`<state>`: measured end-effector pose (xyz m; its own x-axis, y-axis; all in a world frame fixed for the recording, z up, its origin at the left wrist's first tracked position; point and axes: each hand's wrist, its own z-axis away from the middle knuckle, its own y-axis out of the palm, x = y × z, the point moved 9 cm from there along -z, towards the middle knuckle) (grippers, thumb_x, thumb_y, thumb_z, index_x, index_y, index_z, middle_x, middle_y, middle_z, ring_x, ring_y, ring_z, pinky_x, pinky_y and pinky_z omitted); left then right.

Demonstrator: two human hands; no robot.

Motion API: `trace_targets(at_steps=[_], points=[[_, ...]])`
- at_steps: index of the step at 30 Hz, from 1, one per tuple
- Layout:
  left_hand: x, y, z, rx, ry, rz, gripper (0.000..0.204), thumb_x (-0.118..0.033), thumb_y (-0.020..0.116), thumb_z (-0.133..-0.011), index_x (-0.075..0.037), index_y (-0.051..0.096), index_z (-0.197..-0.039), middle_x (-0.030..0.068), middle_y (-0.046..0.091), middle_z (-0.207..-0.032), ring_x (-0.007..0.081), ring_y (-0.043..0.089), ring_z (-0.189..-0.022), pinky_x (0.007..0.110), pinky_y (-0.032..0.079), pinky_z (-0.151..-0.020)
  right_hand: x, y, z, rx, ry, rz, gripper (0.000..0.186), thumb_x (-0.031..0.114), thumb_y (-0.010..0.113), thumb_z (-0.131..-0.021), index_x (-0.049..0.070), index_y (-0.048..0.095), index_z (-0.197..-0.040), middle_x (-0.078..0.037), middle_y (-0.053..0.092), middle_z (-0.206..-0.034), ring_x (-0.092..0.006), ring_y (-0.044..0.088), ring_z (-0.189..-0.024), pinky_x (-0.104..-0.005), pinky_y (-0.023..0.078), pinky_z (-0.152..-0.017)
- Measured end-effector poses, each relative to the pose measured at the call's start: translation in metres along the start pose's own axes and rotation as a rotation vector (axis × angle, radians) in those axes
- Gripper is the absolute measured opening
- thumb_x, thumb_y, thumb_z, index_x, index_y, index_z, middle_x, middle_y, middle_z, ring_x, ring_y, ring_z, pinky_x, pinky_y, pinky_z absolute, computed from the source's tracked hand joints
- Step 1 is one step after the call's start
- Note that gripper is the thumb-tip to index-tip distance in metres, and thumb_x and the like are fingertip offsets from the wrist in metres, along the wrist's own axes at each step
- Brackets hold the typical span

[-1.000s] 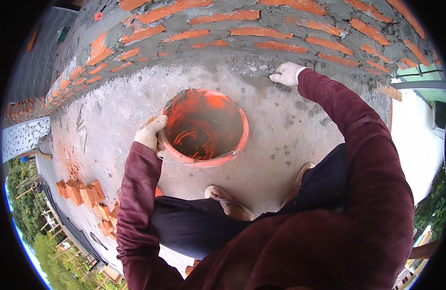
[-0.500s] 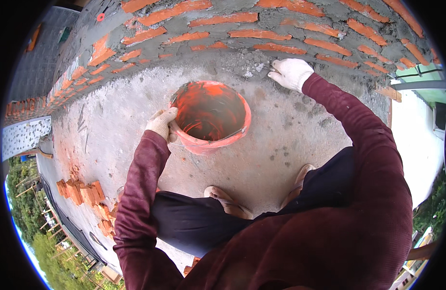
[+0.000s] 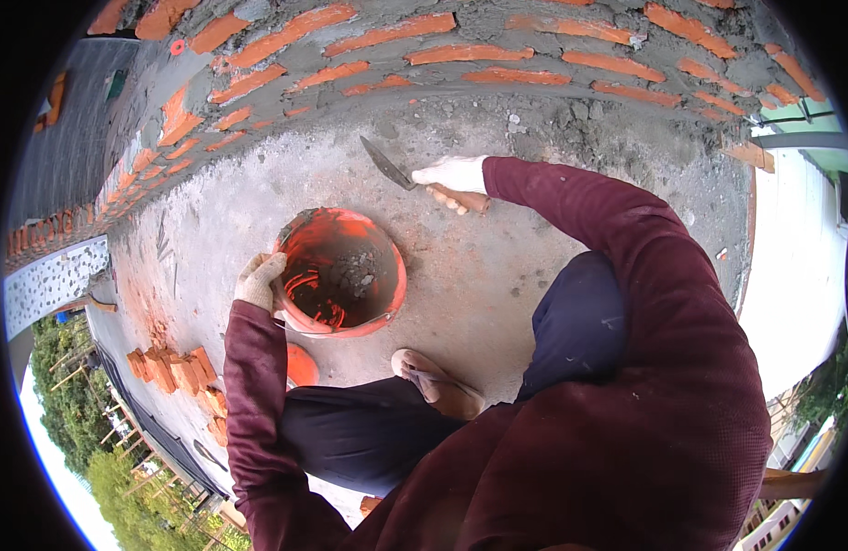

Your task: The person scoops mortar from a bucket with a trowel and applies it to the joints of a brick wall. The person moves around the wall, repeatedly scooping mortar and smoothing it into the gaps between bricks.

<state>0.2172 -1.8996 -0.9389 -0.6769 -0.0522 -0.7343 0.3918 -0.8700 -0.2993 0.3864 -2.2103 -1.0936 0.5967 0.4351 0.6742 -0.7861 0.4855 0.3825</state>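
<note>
My left hand (image 3: 259,279), in a pale work glove, grips the left rim of an orange-red bucket (image 3: 395,292). Grey mortar (image 3: 355,273) with crumbly lumps lies inside the bucket, and its walls are smeared with grey. Beyond the bucket, to its right, my gloved right hand (image 3: 452,176) is closed around the wooden handle of a trowel (image 3: 387,163). The trowel's grey blade points to the far left, above the concrete floor. The blade carries no visible heap of mortar.
A brick wall (image 3: 470,53) with grey mortar joints curves along the far side. Broken bricks (image 3: 171,367) are piled at left. Another orange object (image 3: 301,365) shows beside my left forearm. My sandalled foot (image 3: 438,381) stands on the concrete floor (image 3: 479,303).
My right hand has moved left from the wall base, and the trowel now shows clearly. The bucket sits lower and further left in view, with grey lumps in it.
</note>
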Motion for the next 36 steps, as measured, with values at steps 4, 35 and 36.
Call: trace_targets(at_steps=[4,35,36], points=[[-0.006,-0.007,-0.009,-0.062,0.097,0.027,0.014,-0.016,0.070,-0.091,-0.008,0.061,-0.083,-0.0024,0.057,-0.066,0.0076,0.048,-0.046,0.023,0.035,-0.042,-0.022,-0.034,0.010,-0.248,-0.020,-0.128,0.036,0.047,0.055,-0.101,0.012,0.053,-0.094,-0.001,0.050,-0.069,-0.0129,0.048,-0.050,-0.0322,0.043,-0.042],[-0.015,0.134,-0.023,0.255,-0.030,0.031,0.013,-0.013,0.067,-0.092,-0.002,0.064,-0.099,0.0016,0.062,-0.077,0.0120,0.059,-0.061,0.027,0.047,-0.052,0.017,-0.159,0.186,-0.844,0.021,1.501,0.038,0.040,0.053,-0.096,0.005,0.066,-0.105,-0.019,0.072,-0.092,-0.0397,0.069,-0.089,-0.0512,0.055,-0.079],[-0.016,0.138,-0.026,0.251,-0.030,0.029,0.013,-0.014,0.067,-0.092,-0.003,0.064,-0.098,0.0013,0.062,-0.076,0.0116,0.058,-0.061,0.026,0.046,-0.052,0.015,-0.147,0.192,-0.872,-0.016,1.501,0.037,0.040,0.053,-0.096,0.005,0.064,-0.103,-0.018,0.071,-0.088,-0.0399,0.069,-0.086,-0.0513,0.055,-0.075]])
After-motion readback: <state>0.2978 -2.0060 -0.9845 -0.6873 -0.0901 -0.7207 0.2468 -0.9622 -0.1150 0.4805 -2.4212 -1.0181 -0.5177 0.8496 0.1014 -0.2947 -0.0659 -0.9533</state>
